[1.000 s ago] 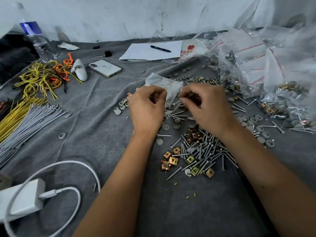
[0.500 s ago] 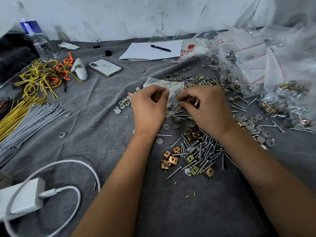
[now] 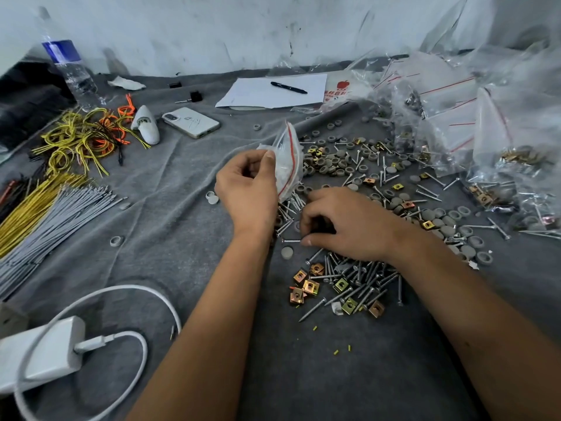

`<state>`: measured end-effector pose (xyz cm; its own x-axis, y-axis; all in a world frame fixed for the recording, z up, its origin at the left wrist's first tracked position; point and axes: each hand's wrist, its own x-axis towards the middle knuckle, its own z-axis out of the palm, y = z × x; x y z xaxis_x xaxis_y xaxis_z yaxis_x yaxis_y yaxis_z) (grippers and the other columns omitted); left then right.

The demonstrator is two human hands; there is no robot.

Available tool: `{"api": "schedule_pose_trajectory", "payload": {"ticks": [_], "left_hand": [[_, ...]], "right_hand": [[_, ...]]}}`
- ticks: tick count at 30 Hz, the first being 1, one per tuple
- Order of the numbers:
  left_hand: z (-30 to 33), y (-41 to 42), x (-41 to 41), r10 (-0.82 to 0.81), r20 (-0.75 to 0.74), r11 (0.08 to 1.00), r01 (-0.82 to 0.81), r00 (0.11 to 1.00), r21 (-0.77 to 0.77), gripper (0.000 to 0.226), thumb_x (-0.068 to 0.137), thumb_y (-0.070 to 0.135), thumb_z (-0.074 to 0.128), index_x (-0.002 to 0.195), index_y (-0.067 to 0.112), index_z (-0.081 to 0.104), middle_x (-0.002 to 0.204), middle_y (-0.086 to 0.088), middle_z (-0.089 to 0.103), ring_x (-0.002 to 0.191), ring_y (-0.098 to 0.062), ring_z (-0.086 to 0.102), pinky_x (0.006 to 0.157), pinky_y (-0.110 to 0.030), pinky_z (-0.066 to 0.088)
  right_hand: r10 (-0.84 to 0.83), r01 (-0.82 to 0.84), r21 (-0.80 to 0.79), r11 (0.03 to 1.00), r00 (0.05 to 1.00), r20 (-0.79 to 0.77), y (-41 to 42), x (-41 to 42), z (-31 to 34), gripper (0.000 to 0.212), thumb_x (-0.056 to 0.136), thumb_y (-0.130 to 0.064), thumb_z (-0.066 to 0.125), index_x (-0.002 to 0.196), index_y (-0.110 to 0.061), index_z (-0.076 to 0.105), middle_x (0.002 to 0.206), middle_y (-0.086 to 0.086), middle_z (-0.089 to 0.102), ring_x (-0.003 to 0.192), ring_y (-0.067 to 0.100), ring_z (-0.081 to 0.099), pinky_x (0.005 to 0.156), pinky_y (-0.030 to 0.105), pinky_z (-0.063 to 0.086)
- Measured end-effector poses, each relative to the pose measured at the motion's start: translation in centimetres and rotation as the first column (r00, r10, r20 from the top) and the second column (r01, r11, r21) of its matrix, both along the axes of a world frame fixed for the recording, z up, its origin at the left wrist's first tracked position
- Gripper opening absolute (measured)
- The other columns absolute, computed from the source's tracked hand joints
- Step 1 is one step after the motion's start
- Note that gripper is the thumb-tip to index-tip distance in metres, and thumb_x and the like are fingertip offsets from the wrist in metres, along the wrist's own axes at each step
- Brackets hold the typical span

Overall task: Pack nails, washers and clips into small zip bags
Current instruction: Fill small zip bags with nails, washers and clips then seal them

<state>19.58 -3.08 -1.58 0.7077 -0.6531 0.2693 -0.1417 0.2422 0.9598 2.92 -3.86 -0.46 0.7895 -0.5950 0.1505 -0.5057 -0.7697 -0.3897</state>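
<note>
Grey cloth-covered counter (image 3: 170,189). At left, bundles of yellow & grey wire ties (image 3: 45,205), out of the way. Centre: left hand (image 3: 247,189), its grip pinching a small clear zip bag w/ red seal line (image 3: 288,162), raised off the cloth, probably ready for filling. Right hand (image 3: 346,226) just beside it, fingers curled, grip pinching a silver nail (image 3: 291,240) at the loose pile of nails, grey washers & brass clips (image 3: 349,281).

I see my left hand (image 3: 247,189) pinching a small zip bag (image 3: 288,161) upright above the grey cloth (image 3: 303,375). My right hand (image 3: 343,223) rests curled on the nails (image 3: 358,278), beside brass clips (image 3: 306,287) and grey washers (image 3: 334,164).
</note>
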Motion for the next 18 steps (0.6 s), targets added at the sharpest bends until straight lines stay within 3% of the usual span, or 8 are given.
{"api": "schedule_pose_trajectory", "payload": {"ticks": [4, 9, 13, 16, 18], "left_hand": [[0.0, 0.0, -0.1, 0.0, 0.051, 1.0, -0.001, 0.999, 0.014, 0.008, 0.091, 0.011, 0.074, 0.085, 0.009, 0.079, 0.069, 0.002, 0.069, 0.062, -0.011, 0.06, 0.065, -0.034, 0.057], [0.0, 0.2, -0.1, -0.015, 0.15, 1.0, 0.012, 0.989, 0.018, 0.007, 0.09, 0.008, 0.075, 0.086, 0.009, 0.079, 0.07, 0.004, 0.072, 0.063, -0.006, 0.063, 0.065, -0.028, 0.055], [-0.2, 0.3, -0.6, -0.086, 0.271, 0.996, 0.079, 0.959, 0.037, 0.014, 0.087, 0.003, 0.076, 0.079, 0.014, 0.077, 0.065, 0.013, 0.067, 0.057, 0.004, 0.058, 0.06, -0.011, 0.043], [-0.2, 0.5, -0.8, -0.143, 0.37, 0.99, 0.129, 0.918, 0.064, 0.013, 0.086, 0.005, 0.077, 0.078, 0.014, 0.078, 0.063, 0.012, 0.066, 0.056, 0.002, 0.057, 0.058, -0.012, 0.042], [-0.3, 0.5, -1.0, -0.151, 0.423, 0.988, 0.133, 0.893, 0.073, 0.012, 0.086, 0.006, 0.077, 0.078, 0.015, 0.078, 0.064, 0.013, 0.066, 0.058, 0.002, 0.058, 0.058, -0.011, 0.042]], "right_hand": [[0.014, -0.014, 0.011, 1.0, 1.0, 0.009, -0.1, 0.1, 0.0, 0.007, 0.093, -0.029, 0.072, 0.09, -0.026, 0.066, 0.093, -0.014, 0.055, 0.092, 0.005, 0.055, 0.086, 0.032, 0.048], [-0.088, 0.071, 0.063, 0.996, 0.937, 0.339, -0.4, -0.6, 0.6, 0.005, 0.097, -0.019, 0.068, 0.094, -0.019, 0.064, 0.087, -0.014, 0.066, 0.081, 0.0, 0.065, 0.072, 0.015, 0.048], [-0.166, 0.163, 0.057, 0.985, 0.805, 0.569, -0.4, -0.9, 0.8, 0.01, 0.088, -0.009, 0.077, 0.093, -0.015, 0.072, 0.088, -0.01, 0.072, 0.084, 0.007, 0.07, 0.077, 0.024, 0.059], [-0.211, 0.253, 0.011, 0.967, 0.78, 0.589, -0.7, -1.1, 0.7, 0.013, 0.085, -0.005, 0.078, 0.095, -0.012, 0.077, 0.09, -0.005, 0.074, 0.083, 0.008, 0.07, 0.077, 0.026, 0.059], [-0.222, 0.309, -0.072, 0.948, 0.809, 0.544, -0.9, -1.2, 0.7, 0.014, 0.084, -0.005, 0.079, 0.095, -0.013, 0.079, 0.093, -0.004, 0.075, 0.085, 0.004, 0.067, 0.081, 0.019, 0.055]]}}
